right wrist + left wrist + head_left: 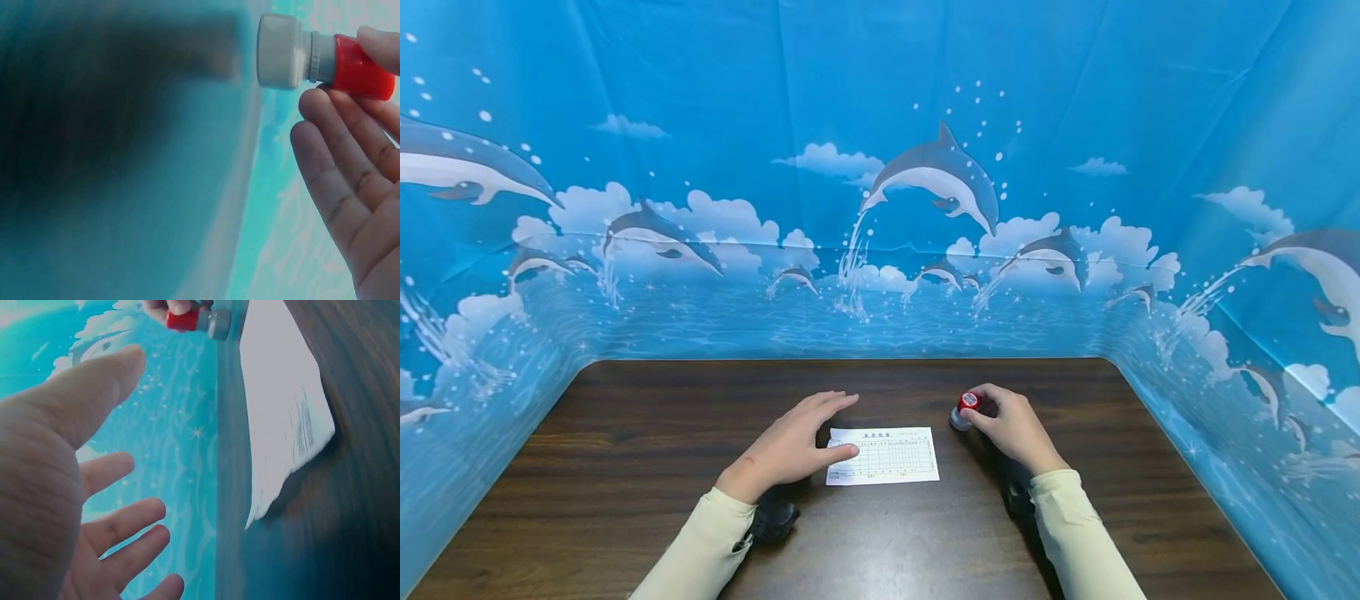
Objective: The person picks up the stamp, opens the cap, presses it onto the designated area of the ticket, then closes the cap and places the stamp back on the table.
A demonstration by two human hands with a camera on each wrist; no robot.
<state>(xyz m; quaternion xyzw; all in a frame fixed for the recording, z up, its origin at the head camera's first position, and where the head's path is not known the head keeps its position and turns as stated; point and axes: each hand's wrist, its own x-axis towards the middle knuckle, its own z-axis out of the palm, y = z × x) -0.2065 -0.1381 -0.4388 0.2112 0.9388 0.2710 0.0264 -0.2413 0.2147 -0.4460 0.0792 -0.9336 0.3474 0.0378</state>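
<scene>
A printed paper form (891, 467) lies on a dark wood counter (625, 467) between a person's hands. Just right of the form, the right hand (1017, 429) pinches a stamp (966, 407) by its red top, a hold that seems meant to leave the grey base clear, facing down. The left hand (792, 442) grasps nothing; its fingers spread above the form's left edge, probably placed so most of the grid shows. Behind hangs a blue dolphin-print curtain (880, 67).

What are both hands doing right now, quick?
Left hand: open, holding nothing, near the white rectangular paper form.
Right hand: holding the red-and-grey cylindrical stamp, pinched by its red end.
</scene>
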